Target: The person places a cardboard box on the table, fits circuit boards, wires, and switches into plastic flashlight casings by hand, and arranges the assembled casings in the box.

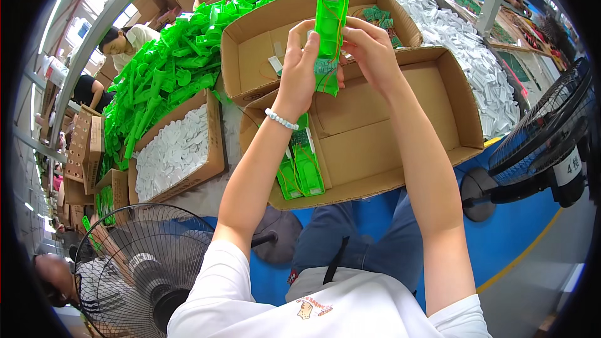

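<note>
Above the cardboard boxes, my left hand [299, 66] grips a long green plastic housing [330, 15] by its left side, thumb along the edge. A green circuit board [323, 66] sits in its lower part, and thin orange wires run along it. At the right edge, my right hand [374, 50] is closed, thumb and fingertips against the housing where a wire passes; whether the wire itself is pinched I cannot tell. Beneath my left wrist, similar green housings with boards and wires [307, 167] lie side by side in the left end of the nearer cardboard box [375, 169].
A farther cardboard box [250, 40] holds circuit boards with wires [380, 22]. Green plastic parts [163, 75] are heaped left; white parts lie in a box [172, 153] and in a pile [451, 31] at right. Fans [147, 269] stand on both sides. Other people work around the table.
</note>
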Available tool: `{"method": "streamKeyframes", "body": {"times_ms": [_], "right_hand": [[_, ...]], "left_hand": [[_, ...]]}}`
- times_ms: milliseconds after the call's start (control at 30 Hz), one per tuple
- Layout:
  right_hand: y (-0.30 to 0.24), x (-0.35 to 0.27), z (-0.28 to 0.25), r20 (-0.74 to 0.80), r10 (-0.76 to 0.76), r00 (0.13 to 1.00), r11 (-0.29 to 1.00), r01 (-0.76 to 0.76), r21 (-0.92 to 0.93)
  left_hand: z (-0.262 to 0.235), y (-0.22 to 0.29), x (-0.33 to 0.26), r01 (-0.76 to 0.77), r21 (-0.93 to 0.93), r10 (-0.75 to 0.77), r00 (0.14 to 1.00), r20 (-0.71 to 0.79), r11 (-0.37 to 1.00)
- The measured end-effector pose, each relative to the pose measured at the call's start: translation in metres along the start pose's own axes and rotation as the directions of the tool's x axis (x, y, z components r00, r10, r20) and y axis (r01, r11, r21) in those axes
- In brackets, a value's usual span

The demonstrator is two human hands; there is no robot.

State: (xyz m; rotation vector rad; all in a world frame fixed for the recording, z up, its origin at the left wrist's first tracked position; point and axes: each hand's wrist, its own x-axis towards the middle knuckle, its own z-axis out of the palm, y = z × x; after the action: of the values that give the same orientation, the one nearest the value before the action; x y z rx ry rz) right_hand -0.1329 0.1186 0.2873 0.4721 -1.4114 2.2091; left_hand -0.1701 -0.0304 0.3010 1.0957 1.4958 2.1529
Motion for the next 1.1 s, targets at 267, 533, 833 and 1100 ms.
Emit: {"method": "streamKeyframes", "body": {"times_ms": [267,533,833,1100], "right_hand": [[0.000,-0.003,-0.005,-0.085,-0.024,0.996,0.994,0.014,-0.112],[0.016,0.009,-0.002,-0.068,-0.096,0.993,0.980,0.082,-0.184],[0.011,0.005,-0.005,-0.172,-0.125,0.977,0.985,0.102,-0.137],[-0.035,0.000,0.065,-0.062,-0.795,0.604,0.402,0.448,-0.798]], "left_hand": [[0.009,-0.006,0.002,0.017,0.085,-0.019,0.999,0.033,0.996],[-0.007,-0.005,0.000,0.044,0.185,-0.035,0.998,-0.052,0.982],[0.001,-0.019,-0.005,-0.162,0.146,0.185,0.970,-0.157,0.976],[0.000,-0.026,-0.010,-0.191,0.244,0.227,0.965,-0.130,0.951]]}}
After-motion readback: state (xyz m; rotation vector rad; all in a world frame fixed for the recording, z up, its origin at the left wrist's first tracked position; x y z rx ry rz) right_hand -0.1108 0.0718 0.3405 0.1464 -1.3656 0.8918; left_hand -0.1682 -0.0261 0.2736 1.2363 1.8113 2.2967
